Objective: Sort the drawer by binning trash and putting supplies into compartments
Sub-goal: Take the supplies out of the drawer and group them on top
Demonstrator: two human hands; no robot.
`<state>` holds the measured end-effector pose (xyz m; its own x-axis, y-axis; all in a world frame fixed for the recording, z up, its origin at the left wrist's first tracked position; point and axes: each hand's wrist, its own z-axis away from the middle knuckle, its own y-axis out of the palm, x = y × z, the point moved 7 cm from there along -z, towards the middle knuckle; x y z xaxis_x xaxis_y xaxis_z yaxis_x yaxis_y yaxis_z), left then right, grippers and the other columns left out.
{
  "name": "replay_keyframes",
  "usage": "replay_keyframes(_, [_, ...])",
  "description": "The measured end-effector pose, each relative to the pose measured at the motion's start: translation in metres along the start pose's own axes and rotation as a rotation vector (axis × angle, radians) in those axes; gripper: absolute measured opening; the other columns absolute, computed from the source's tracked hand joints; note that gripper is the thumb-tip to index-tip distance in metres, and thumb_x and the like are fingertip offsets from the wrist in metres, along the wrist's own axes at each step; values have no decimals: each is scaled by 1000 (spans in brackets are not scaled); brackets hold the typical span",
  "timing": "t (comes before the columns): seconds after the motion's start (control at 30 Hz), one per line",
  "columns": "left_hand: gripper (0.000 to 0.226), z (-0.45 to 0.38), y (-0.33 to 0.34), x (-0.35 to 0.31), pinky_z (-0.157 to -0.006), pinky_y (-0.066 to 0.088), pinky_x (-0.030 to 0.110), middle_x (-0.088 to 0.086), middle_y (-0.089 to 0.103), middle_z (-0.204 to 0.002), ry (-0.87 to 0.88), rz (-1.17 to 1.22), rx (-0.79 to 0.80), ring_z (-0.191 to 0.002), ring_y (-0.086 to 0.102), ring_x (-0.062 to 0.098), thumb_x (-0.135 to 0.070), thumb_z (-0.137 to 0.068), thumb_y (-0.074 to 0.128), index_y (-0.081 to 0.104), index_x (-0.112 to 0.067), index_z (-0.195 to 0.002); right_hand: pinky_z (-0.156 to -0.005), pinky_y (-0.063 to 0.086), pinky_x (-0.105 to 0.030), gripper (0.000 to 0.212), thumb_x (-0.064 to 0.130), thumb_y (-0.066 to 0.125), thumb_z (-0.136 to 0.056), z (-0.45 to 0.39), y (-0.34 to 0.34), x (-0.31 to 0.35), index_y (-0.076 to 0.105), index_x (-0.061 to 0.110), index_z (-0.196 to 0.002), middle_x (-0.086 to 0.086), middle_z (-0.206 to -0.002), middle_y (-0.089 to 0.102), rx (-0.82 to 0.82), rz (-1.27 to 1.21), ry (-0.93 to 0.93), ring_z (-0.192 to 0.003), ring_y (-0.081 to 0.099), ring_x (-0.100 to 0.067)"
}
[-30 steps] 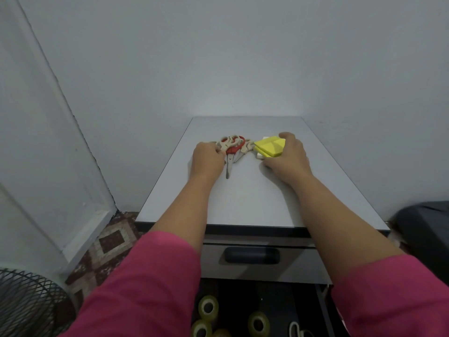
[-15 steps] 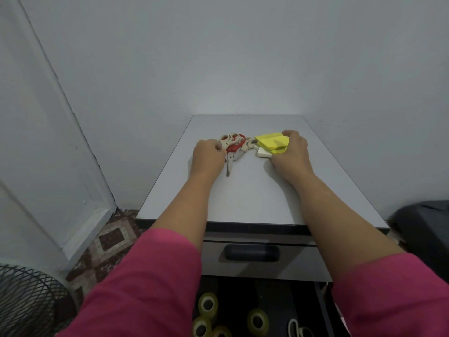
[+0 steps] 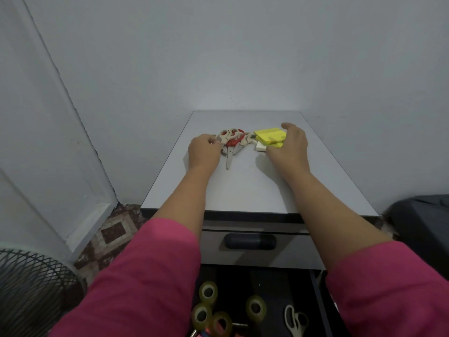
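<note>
A bundle of scissors point(image 3: 232, 142), with cream and red handles, lies on the grey cabinet top point(image 3: 255, 186), blades pointing toward me. My left hand point(image 3: 204, 153) sits at its left side, fingers curled onto the handles. A stack of yellow sticky notes point(image 3: 269, 136) rests on a white pad point(image 3: 260, 147) just right of the scissors. My right hand point(image 3: 290, 147) cups the stack, fingers over its far edge and thumb at the near edge. Below, the open drawer point(image 3: 315, 300) holds several tape rolls point(image 3: 208, 290) and a cream pair of scissors point(image 3: 295, 321).
A shut drawer with a dark handle point(image 3: 250, 241) sits above the open one. A fan grille point(image 3: 29, 290) stands at the lower left on the patterned floor. A dark bin point(image 3: 425, 227) is at the right. Walls enclose the cabinet behind and on both sides.
My right hand slid right off the top of the yellow notes, uncovering most of the stack. The left hand stayed at the scissors handles.
</note>
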<state>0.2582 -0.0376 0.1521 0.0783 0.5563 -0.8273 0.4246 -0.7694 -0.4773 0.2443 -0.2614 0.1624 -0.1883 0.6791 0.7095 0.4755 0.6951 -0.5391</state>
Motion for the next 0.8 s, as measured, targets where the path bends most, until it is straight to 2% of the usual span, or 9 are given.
replay_keyframes(0.07, [17,5,-7,2,-65,44,25,-3,60,-97,-49,51,-24,-83,55,16,-15,-91,54,67,-8,-98,-102,29,-30,59,15,59,-83,9,1,10,39,12,-138,-9,-139,37,21,52,-75,-131,31,-24])
replay_keyframes(0.17, [14,20,-14,3,-61,42,24,-1,61,-95,-82,111,-16,-83,55,16,-9,-90,53,67,-7,-94,-102,31,-35,54,14,56,-83,25,1,22,43,9,-136,-12,-135,41,57,143,-182,-127,36,-28])
replay_keyframes(0.33, [14,56,-26,-2,-68,40,21,-5,61,-99,-79,163,22,-88,55,12,-13,-92,53,66,-14,-96,-97,36,-38,51,20,56,-85,55,-4,32,44,11,-135,-11,-134,43,128,183,-243,-126,38,-27])
replay_keyframes(0.43, [18,81,-34,-3,-77,46,23,-2,65,-107,-75,203,50,-97,59,15,-16,-92,54,67,-13,-105,-90,39,-34,47,19,54,-88,77,-11,36,44,12,-133,-9,-127,48,160,67,-185,-115,46,-24])
replay_keyframes(0.5, [20,100,-40,-4,-85,49,28,-2,65,-106,-69,231,51,-98,60,15,-17,-92,55,67,-14,-107,-79,40,-26,40,17,52,-89,95,-24,38,48,15,-128,-3,-113,54,103,-57,-95,-96,52,-14])
replay_keyframes(0.6, [16,129,-45,-9,-83,51,27,-3,66,-96,-28,326,27,-89,59,12,-14,-91,56,69,-15,-102,-60,41,-15,26,11,49,-91,129,-39,39,56,18,-115,4,-87,56,-4,-304,-52,-68,50,0])
replay_keyframes(0.7, [14,172,-44,3,-71,48,20,-4,65,-85,47,434,3,-77,57,8,-9,-91,57,69,-16,-96,-61,42,-15,19,6,51,-91,174,-46,29,57,18,-105,4,-83,55,-72,-438,-61,-67,49,0])
replay_keyframes(0.8, [15,220,-28,40,-77,47,16,-4,65,-89,65,397,69,-85,60,9,-5,-92,58,67,-17,-95,-71,45,-15,19,4,54,-91,215,-29,-4,58,20,-100,0,-92,61,8,-410,7,-81,57,-8])
